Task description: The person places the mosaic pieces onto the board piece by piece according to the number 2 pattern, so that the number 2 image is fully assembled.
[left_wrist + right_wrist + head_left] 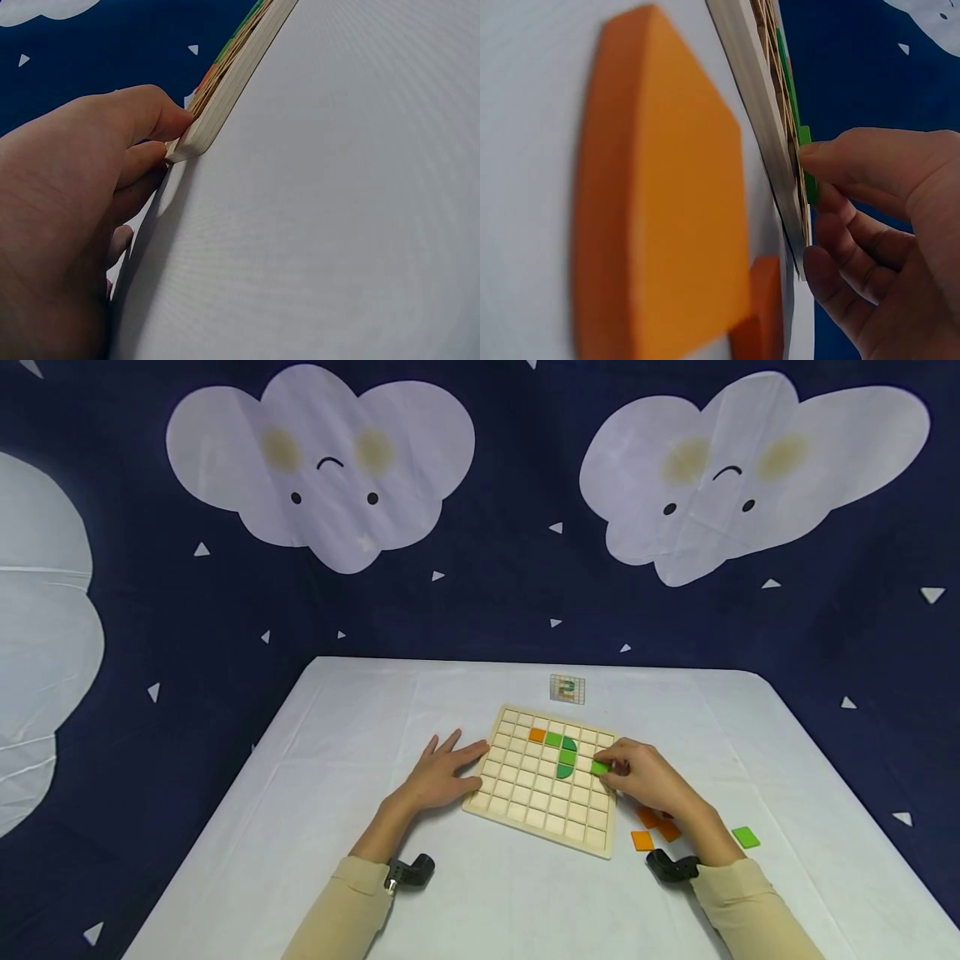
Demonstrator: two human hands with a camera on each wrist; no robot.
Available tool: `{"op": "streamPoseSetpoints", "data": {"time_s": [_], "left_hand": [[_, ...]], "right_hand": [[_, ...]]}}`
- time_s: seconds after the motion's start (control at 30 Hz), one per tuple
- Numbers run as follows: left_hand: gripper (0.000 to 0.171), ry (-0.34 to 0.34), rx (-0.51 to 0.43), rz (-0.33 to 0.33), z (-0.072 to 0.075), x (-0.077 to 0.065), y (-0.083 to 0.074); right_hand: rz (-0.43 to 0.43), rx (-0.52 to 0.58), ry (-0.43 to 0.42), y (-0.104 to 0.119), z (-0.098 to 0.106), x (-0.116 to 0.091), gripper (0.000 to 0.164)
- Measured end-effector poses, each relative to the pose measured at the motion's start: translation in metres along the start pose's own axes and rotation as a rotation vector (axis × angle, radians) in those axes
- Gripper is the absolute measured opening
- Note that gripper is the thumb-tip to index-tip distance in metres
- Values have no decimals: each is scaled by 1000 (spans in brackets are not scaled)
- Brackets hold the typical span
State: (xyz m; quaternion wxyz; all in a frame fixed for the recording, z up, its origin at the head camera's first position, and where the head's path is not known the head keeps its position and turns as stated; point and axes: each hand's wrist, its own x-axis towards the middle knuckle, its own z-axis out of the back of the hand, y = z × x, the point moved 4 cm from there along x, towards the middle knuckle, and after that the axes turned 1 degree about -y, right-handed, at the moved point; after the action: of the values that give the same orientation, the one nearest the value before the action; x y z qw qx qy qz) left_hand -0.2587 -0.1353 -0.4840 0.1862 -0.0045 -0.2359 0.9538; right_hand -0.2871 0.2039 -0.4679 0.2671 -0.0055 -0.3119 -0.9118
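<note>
A light wooden grid board [491, 781] lies tilted to the viewer on the white table. My left hand [435, 779] has spread fingers, with index finger and thumb touching the board's left edge; the left wrist view shows the thumb at a corner. My right hand [648, 774] pinches a green square tile [600, 767] between thumb and fingers, over the board's right side. In the right wrist view this tile [811, 187] is close over the grid. On the board sit an orange square tile [537, 735], two green squares [567, 757] and two dark green rounded pieces [565, 771].
Several loose orange tiles [642, 841] lie by the board's right corner, below my right hand. A green square tile [746, 837] lies farther right, beside the forearm. Behind the board is a small pattern card [567, 689]. A dark blue cloth with clouds hangs behind the table.
</note>
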Motion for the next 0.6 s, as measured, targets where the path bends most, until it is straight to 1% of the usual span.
{"op": "streamPoseSetpoints", "data": {"time_s": [0.23, 0.47, 0.6], "left_hand": [[62, -4, 4, 1, 1, 0, 0], [61, -5, -1, -7, 1, -1, -1], [61, -6, -1, -10, 2, -1, -2]], "right_hand": [[1, -5, -1, 4, -1, 4, 30], [17, 32, 5, 10, -5, 8, 30], [26, 31, 10, 13, -8, 10, 30]]}}
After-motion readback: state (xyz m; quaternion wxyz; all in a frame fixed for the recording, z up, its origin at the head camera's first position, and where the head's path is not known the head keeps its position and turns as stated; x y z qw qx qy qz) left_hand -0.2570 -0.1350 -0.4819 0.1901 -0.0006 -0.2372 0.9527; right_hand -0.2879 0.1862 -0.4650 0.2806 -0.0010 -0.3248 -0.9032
